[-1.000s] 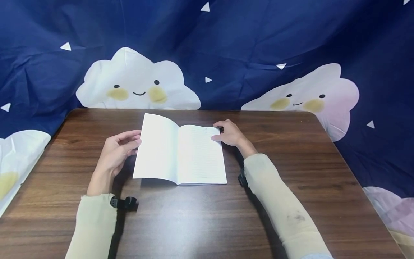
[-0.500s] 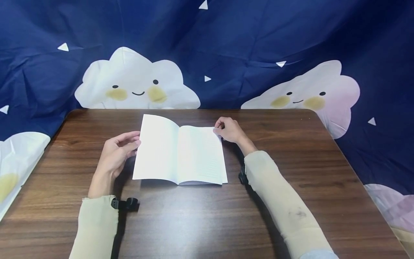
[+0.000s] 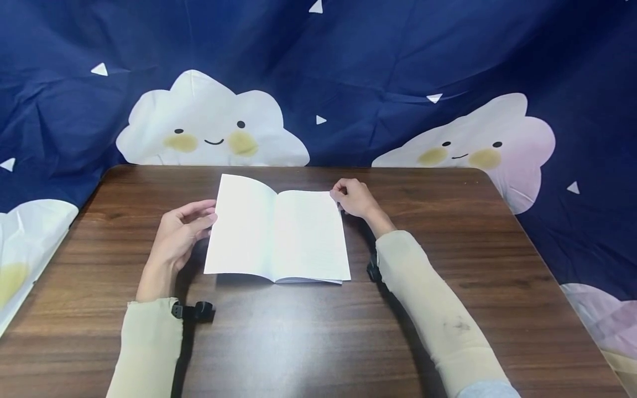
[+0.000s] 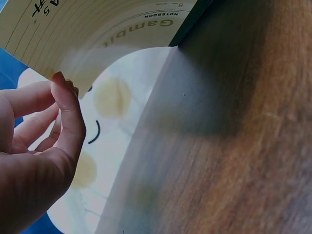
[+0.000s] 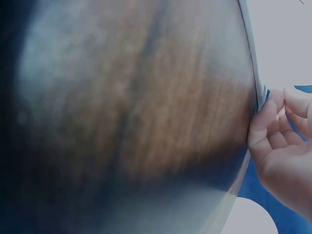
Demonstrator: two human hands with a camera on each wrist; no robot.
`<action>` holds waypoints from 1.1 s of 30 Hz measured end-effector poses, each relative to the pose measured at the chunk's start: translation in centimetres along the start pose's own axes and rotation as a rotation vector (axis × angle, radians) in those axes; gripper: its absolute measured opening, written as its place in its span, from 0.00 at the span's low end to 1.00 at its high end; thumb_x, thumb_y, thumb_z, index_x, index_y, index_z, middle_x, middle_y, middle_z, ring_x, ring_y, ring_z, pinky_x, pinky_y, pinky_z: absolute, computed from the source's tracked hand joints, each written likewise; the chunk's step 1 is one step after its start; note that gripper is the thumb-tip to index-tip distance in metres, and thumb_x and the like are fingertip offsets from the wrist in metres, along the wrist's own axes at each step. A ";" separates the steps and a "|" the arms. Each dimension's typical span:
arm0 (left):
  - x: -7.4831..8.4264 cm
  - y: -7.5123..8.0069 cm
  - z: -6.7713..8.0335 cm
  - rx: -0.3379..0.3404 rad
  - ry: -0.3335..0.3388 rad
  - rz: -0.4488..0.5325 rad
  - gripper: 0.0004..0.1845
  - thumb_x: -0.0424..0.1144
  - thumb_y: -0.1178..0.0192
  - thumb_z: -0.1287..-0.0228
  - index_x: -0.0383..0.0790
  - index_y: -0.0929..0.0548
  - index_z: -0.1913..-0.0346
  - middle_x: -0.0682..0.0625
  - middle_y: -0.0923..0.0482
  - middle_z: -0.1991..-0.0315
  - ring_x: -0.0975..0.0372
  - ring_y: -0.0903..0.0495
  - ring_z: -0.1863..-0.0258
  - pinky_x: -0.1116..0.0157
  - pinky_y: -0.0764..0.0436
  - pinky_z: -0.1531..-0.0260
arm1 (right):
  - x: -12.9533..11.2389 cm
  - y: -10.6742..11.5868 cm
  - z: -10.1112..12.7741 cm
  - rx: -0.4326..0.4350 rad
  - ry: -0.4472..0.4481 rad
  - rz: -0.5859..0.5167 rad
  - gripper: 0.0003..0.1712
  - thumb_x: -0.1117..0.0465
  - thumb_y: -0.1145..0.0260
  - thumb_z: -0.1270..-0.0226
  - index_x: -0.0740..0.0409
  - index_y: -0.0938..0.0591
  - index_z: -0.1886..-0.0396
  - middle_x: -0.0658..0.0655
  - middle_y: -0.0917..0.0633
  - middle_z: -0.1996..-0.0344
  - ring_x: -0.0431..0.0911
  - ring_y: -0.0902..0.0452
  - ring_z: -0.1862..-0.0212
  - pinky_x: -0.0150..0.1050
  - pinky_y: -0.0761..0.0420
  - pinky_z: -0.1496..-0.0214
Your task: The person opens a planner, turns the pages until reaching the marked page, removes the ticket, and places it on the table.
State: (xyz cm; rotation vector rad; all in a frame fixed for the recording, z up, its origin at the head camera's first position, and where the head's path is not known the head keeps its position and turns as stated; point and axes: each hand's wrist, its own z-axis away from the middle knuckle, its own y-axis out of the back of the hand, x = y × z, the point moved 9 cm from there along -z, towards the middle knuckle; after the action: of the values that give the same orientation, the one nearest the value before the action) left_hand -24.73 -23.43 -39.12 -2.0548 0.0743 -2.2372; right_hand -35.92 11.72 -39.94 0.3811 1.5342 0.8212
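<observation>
A thin white notebook (image 3: 276,235) lies open on the brown wooden table (image 3: 448,221). Its left half stands raised off the wood and throws a shadow. My left hand (image 3: 181,229) reaches to that raised left edge, and its thumb tip (image 4: 66,92) touches the printed cover (image 4: 97,24) from below with the fingers loosely extended. My right hand (image 3: 354,199) sits at the notebook's far right corner. There its curled fingers (image 5: 273,122) pinch the stacked page edges (image 5: 253,58).
A dark blue cloth with smiling white clouds (image 3: 214,127) hangs behind the table and drapes down both sides. Black wrist-camera mounts (image 3: 194,310) sit at both cream sleeves. Bare wood (image 3: 298,342) stretches in front of the notebook.
My right hand slid from the right page up to its far corner and took hold of the page edges. The left hand and the raised cover stayed put.
</observation>
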 end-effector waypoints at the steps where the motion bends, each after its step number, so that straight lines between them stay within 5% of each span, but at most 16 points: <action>1: -0.1 0.0 0.0 0.000 0.004 0.001 0.23 0.30 0.31 0.35 0.26 0.22 0.39 0.49 0.20 0.57 0.62 0.20 0.60 0.70 0.16 0.63 | 0.0 0.0 0.0 0.003 0.002 -0.003 0.09 0.61 0.41 0.22 0.63 0.18 0.58 0.59 0.18 0.72 0.48 0.19 0.69 0.37 0.19 0.69; 12: -0.1 0.7 -0.3 -0.002 0.021 -0.016 0.21 0.30 0.30 0.36 0.30 0.20 0.40 0.49 0.18 0.58 0.63 0.18 0.61 0.70 0.15 0.64 | -0.4 1.7 -0.1 0.095 0.005 -0.011 0.08 0.61 0.34 0.27 0.59 0.11 0.59 0.58 0.14 0.65 0.49 0.19 0.68 0.37 0.20 0.69; 19: -0.2 0.8 -0.4 -0.006 0.035 -0.033 0.22 0.31 0.30 0.36 0.31 0.19 0.40 0.49 0.19 0.57 0.63 0.18 0.62 0.71 0.15 0.65 | -0.7 2.4 0.0 0.148 0.027 0.026 0.09 0.60 0.31 0.29 0.60 0.09 0.56 0.59 0.14 0.55 0.51 0.21 0.55 0.42 0.18 0.58; 33: -0.3 0.9 -0.5 -0.005 0.029 -0.033 0.22 0.31 0.31 0.35 0.29 0.20 0.40 0.49 0.18 0.57 0.63 0.18 0.61 0.69 0.15 0.64 | -0.9 1.8 0.2 0.037 0.007 -0.066 0.10 0.61 0.39 0.24 0.62 0.14 0.56 0.60 0.16 0.67 0.55 0.18 0.67 0.38 0.19 0.65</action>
State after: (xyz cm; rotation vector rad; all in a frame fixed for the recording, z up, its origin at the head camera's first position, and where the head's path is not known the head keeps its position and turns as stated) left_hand -25.15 -24.32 -39.52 -2.0417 0.0486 -2.2883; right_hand -35.98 12.40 -38.08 0.3529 1.5625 0.7438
